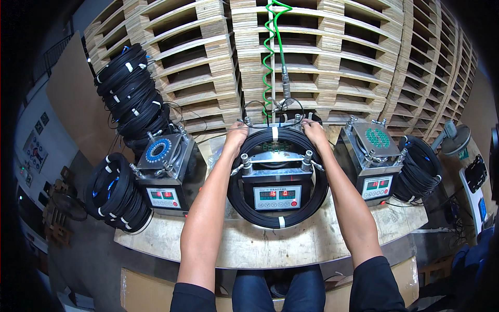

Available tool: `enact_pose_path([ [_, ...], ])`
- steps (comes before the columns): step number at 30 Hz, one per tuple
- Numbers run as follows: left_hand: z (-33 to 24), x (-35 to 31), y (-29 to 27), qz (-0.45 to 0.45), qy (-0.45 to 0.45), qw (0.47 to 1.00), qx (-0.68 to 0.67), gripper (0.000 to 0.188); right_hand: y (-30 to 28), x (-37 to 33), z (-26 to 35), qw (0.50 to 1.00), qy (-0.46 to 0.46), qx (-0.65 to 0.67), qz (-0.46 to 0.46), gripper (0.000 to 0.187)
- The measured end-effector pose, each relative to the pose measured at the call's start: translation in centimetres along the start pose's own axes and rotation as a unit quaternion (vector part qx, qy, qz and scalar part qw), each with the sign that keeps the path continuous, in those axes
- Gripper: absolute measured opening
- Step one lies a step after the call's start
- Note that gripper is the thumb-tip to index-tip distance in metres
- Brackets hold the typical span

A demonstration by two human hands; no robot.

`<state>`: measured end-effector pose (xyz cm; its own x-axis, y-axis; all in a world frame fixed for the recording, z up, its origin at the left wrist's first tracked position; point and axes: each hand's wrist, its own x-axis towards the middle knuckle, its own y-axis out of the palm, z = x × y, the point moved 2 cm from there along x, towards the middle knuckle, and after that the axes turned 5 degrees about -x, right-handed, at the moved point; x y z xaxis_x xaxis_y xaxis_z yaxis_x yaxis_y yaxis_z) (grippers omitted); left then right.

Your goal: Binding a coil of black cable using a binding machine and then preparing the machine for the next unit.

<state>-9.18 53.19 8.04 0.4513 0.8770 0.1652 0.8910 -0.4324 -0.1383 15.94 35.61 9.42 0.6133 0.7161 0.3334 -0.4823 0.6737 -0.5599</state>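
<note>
A black cable coil [320, 190] with white tape bands rings the front of the middle metal machine [249, 190]. Its upper arc crosses the machine's top, behind the two front clamps, and its lower arc surrounds the lit red display panel [277, 198]. My left hand [237, 135] is at the machine's far left corner, fingers curled in beside the coil. At the far right corner, my right hand [314, 131] has its fingers closed too. What either hand grips is too small and partly hidden. Green pieces [275, 147] show through the coil on the machine's top.
Similar machines stand left [161, 179] and right [371, 169] on the wooden table [249, 247]. Stacked coils [130, 99] rise at the back left; more coils [112, 197] flank the machines. A green spiral air hose [268, 62] hangs before wooden pallets [312, 41].
</note>
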Motion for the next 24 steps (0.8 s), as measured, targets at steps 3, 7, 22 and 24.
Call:
enact_pose_path([
  [3, 0.3, 0.8, 0.7, -0.018, 0.01, 1.0, 0.0, 0.052, 0.0, 0.9, -1.8, 0.997, -0.054, 0.058, -0.018, 0.034],
  [7, 1.4, 0.9, -0.5, -0.025, 0.009, 1.0, -0.004, 0.052, 0.4, -0.1, -0.1, 0.993, 0.011, 0.115, 0.023, 0.034],
  [22, 0.1, 0.0, 0.3, -0.013, 0.015, 1.0, -0.015, 0.033, -0.2, 0.1, -0.1, 0.996, -0.083, 0.032, -0.029, 0.034],
  [24, -0.3, -0.3, 0.3, -0.027, 0.005, 1.0, 0.009, 0.033, -0.1, 0.0, -0.2, 0.996, -0.062, 0.062, -0.011, 0.032],
])
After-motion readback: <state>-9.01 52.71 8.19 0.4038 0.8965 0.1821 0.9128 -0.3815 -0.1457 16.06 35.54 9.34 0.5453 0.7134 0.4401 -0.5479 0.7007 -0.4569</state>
